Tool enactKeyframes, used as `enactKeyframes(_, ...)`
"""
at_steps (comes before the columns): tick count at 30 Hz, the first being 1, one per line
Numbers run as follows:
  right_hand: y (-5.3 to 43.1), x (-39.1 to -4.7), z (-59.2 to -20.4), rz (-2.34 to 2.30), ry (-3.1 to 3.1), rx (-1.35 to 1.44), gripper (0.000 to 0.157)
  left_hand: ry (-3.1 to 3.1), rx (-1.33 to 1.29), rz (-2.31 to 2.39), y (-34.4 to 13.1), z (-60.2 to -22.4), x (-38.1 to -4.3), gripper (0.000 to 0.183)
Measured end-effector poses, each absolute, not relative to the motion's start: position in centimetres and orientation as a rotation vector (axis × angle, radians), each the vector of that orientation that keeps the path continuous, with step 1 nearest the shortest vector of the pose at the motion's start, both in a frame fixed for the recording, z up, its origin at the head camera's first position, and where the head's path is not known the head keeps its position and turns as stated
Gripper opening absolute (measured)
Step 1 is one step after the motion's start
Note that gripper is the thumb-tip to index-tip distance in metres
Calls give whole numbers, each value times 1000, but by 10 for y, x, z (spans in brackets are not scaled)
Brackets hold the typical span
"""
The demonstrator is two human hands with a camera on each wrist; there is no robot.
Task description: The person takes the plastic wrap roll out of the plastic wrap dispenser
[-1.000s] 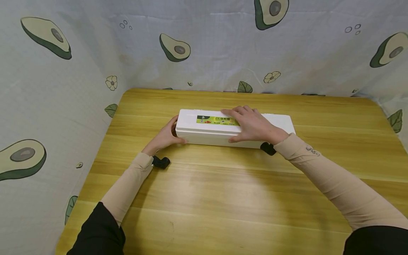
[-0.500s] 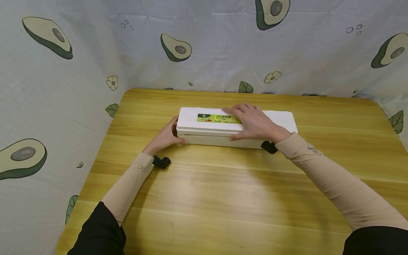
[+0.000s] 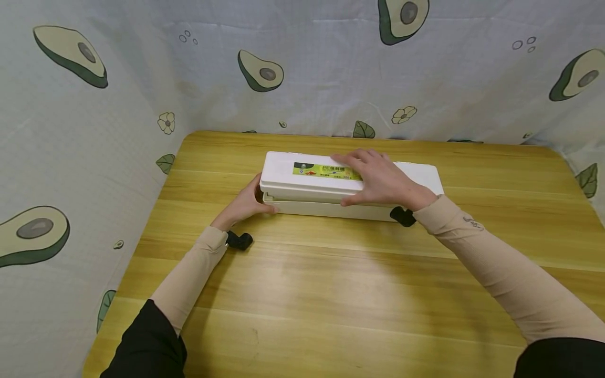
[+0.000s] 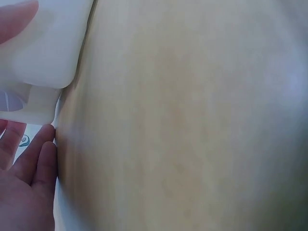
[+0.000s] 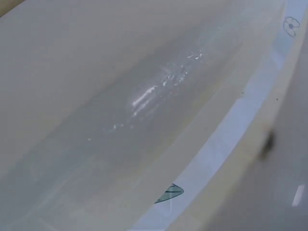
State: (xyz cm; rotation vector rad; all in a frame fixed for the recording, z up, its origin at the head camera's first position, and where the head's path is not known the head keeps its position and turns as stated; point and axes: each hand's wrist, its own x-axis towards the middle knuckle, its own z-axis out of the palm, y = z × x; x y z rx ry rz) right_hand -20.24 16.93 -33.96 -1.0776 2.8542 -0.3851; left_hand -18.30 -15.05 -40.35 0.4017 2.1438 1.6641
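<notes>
A long white cling film box (image 3: 321,209) lies across the far part of the table, its lid (image 3: 279,173) tilted up along the front. My right hand (image 3: 384,181) grips this lid from above, thumb at its front edge and fingers over the top. At the box's left end, my left hand (image 3: 242,205) holds the base, thumb at the front corner and fingers behind. In the left wrist view, fingertips (image 4: 47,149) touch the end wall. Through the gap, the right wrist view shows a shiny roll of cling film (image 5: 154,96) inside.
The wooden table (image 3: 302,294) stretches in front of the box and to both sides. Behind and to the left hangs a white cloth (image 3: 321,79) printed with avocados. Black wrist cameras (image 3: 239,241) sit at both cuffs.
The lid's front edge has risen, opening a gap above the base. My right hand has moved slightly up and right with it; the left hand has stayed in place.
</notes>
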Motion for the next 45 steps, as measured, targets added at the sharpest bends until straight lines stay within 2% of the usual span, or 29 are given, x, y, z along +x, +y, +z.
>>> enactKeyframes(22,193,-195,-332,-409,2880,-1010,95,2107,351,1696,-150,-403,-183,99)
enactKeyframes(45,230,-185,-329,-392,2943,-902,97,2118,350,1687,-149,-402,-182,98)
